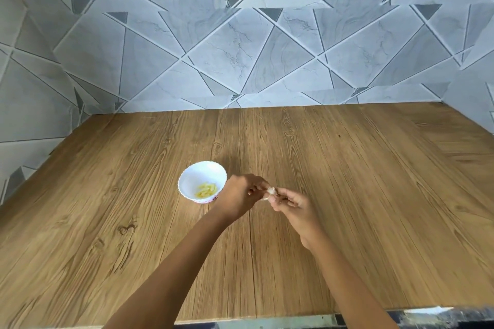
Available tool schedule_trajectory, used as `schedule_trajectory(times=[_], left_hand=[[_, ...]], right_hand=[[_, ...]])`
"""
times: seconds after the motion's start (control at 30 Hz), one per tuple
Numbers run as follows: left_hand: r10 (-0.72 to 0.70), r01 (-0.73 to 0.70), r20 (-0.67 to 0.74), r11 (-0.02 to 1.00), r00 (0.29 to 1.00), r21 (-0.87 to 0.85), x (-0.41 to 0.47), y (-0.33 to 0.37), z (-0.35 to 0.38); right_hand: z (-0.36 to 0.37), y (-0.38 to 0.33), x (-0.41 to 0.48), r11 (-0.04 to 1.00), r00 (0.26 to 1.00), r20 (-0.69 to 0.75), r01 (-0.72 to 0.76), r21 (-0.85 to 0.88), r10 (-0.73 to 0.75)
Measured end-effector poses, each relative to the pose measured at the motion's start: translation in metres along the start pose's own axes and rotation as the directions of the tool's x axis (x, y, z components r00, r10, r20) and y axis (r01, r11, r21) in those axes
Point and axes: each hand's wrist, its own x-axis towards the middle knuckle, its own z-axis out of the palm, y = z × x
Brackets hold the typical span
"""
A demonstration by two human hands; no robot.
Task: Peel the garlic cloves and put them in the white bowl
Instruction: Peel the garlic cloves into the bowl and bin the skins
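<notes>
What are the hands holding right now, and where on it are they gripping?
A small garlic clove, pinched from opposite sides: the left hand on its left side, the right hand on its right. Finer detail is too small to tell.

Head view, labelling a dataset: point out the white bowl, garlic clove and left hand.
white bowl (197, 172): head view, bare inner wall.
garlic clove (271, 191): head view, its pale exposed middle.
left hand (239, 195): head view, back of hand.

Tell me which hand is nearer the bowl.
Left. The left hand is right beside the bowl, on its right; the right hand is farther right, past the clove both pinch.
</notes>
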Motion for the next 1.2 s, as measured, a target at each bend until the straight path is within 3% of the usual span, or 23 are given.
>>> schedule_trajectory(times=[0.13,0.3,0.4,0.53,0.67,0.8,0.87,0.93,1.03,1.13,1.2], left_hand=[[-0.060,0.061,-0.020,0.997,0.998,0.037,-0.001,0.005,0.006],[-0.165,0.167,-0.041,0.985,0.985,0.051,0.000,0.006,0.011],[-0.335,0.324,-0.017,0.924,0.942,-0.202,-0.001,0.002,0.007],[-0.493,0.458,0.061,0.746,0.868,-0.482,-0.007,0.000,-0.003],[-0.530,0.481,0.080,0.683,0.844,-0.550,-0.017,0.005,-0.009],[-0.556,0.511,0.060,0.710,0.829,-0.484,-0.033,-0.001,-0.012],[-0.559,0.539,0.076,0.743,0.826,-0.397,-0.044,-0.004,-0.016],[-0.548,0.554,0.108,0.785,0.830,-0.277,-0.055,-0.004,-0.019],[-0.539,0.545,0.089,0.836,0.838,-0.065,-0.068,0.000,-0.021],[-0.529,0.506,0.031,0.827,0.848,0.246,-0.075,0.002,-0.018],[-0.520,0.483,0.010,0.800,0.854,0.356,-0.079,0.003,-0.013]], right_hand=[[0.004,0.007,0.000,0.998,0.999,-0.048,-0.009,0.063,0.012],[0.009,0.012,0.006,1.000,0.997,-0.077,-0.012,0.013,0.013],[0.007,0.016,0.009,0.998,0.995,-0.091,-0.048,-0.040,0.044],[0.005,0.024,0.021,0.939,0.992,-0.128,-0.040,-0.340,-0.004],[0.013,0.038,0.035,0.731,0.983,-0.075,0.074,-0.678,-0.169],[0.014,0.032,0.025,0.640,0.966,-0.125,0.052,-0.767,-0.228],[0.014,0.027,0.008,0.624,0.915,-0.156,0.122,-0.772,-0.372],[0.016,0.030,-0.013,0.560,0.874,-0.074,0.241,-0.793,-0.481],[0.026,0.046,-0.041,0.417,0.895,0.131,0.322,-0.850,-0.426],[0.036,0.054,-0.056,0.249,0.907,0.207,0.310,-0.918,-0.367],[0.039,0.054,-0.059,0.200,0.918,0.215,0.291,-0.935,-0.333]])
